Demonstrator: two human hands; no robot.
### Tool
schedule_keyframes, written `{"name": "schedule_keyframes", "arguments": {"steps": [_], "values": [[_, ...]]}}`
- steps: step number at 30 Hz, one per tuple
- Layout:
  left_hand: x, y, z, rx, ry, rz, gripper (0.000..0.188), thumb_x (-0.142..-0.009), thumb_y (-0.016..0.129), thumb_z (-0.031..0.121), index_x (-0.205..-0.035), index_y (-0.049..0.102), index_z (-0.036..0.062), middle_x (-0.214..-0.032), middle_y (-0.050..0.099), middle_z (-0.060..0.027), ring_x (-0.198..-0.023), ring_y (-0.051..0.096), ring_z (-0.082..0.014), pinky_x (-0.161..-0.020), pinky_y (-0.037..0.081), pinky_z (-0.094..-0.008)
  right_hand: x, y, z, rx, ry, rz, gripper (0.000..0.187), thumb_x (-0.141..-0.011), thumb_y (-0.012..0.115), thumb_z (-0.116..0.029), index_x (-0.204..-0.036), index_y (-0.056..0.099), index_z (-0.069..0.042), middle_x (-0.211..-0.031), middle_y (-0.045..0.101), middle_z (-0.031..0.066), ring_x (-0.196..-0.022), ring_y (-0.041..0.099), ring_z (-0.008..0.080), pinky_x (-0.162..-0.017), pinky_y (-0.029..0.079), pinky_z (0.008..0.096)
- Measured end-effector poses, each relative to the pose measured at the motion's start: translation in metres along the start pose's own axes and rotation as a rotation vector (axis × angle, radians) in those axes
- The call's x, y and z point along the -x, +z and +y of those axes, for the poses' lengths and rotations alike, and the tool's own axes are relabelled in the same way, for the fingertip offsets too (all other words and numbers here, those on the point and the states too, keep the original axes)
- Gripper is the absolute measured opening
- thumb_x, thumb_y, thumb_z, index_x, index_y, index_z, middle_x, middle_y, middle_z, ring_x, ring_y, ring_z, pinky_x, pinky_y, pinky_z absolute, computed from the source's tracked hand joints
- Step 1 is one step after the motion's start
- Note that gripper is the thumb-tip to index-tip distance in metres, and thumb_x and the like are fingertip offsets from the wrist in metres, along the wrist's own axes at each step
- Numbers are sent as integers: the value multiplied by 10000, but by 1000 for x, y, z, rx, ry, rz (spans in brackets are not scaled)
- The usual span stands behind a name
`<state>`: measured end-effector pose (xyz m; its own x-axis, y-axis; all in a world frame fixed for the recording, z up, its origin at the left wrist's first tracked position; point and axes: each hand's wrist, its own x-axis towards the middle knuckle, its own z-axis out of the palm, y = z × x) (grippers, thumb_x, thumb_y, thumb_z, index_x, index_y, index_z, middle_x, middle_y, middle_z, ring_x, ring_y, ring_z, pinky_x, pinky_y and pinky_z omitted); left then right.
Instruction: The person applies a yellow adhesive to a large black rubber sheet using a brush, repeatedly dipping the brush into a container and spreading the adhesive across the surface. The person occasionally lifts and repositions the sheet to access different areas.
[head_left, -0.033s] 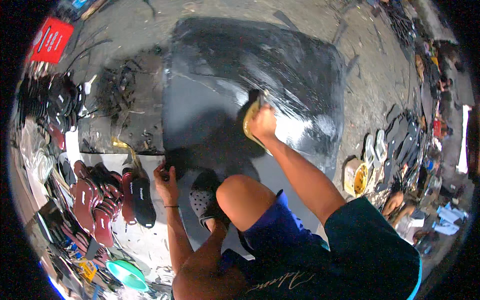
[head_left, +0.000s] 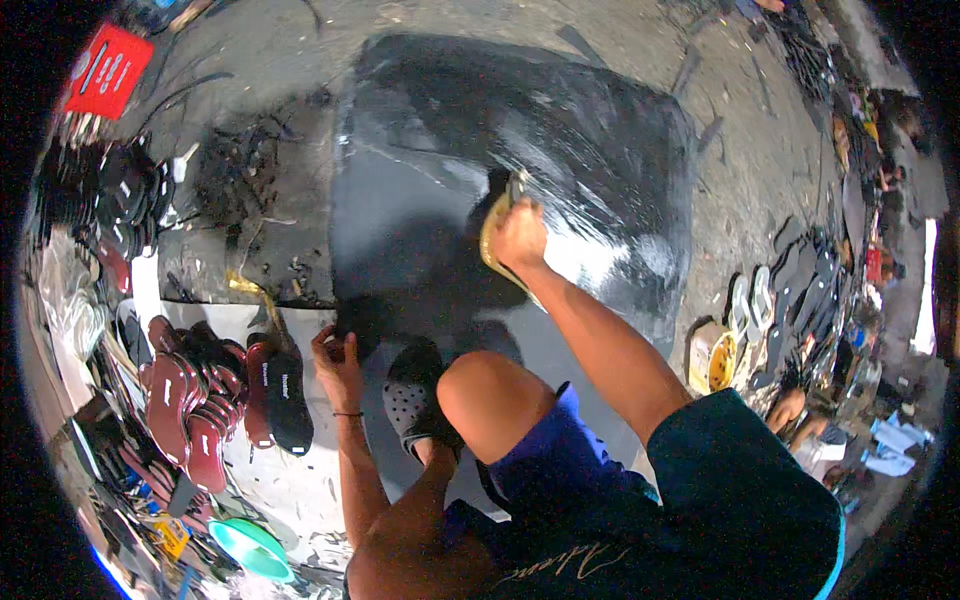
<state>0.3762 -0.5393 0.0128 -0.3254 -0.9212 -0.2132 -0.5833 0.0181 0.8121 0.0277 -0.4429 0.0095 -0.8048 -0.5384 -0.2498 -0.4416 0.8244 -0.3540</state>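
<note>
A large black sheet (head_left: 400, 220) lies flat in front of me, its far and right parts shiny and streaked with something wet. My right hand (head_left: 518, 235) is closed around a yellowish curved spreader (head_left: 490, 238) and presses it to the middle of the sheet. A dark end of the tool sticks out past the fingers. At the sheet's near left edge rests my left hand (head_left: 338, 365), thumb and bent fingers apart, with nothing visible in it. My foot in a grey clog (head_left: 410, 395) stands on the sheet's near part.
Stacked maroon insoles (head_left: 170, 400) and a black insole (head_left: 290, 405) lie on a pale sheet at left. A green basin (head_left: 250, 548) sits near left. At right are a container with yellow contents (head_left: 720, 360) and several sandals (head_left: 750, 300). A red box (head_left: 110, 70) stands far left.
My right hand and the spreader have shifted slightly left and away from me over the sheet. My left hand stays at the sheet's edge.
</note>
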Motion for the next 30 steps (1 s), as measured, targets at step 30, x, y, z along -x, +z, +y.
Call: {"name": "schedule_keyframes", "arguments": {"steps": [30], "values": [[71,-33,-55,-189,-40,-21,339,-924,692,216,-1110,636,-61,-1042,691,-235,-967,668,-324,-855,513,-392,-31,-31,53,411,-1363,-420,482,-767,703,-215,-1236,616,-287,-1109,655,-45,-1082,613,197,-823,472,484]]}}
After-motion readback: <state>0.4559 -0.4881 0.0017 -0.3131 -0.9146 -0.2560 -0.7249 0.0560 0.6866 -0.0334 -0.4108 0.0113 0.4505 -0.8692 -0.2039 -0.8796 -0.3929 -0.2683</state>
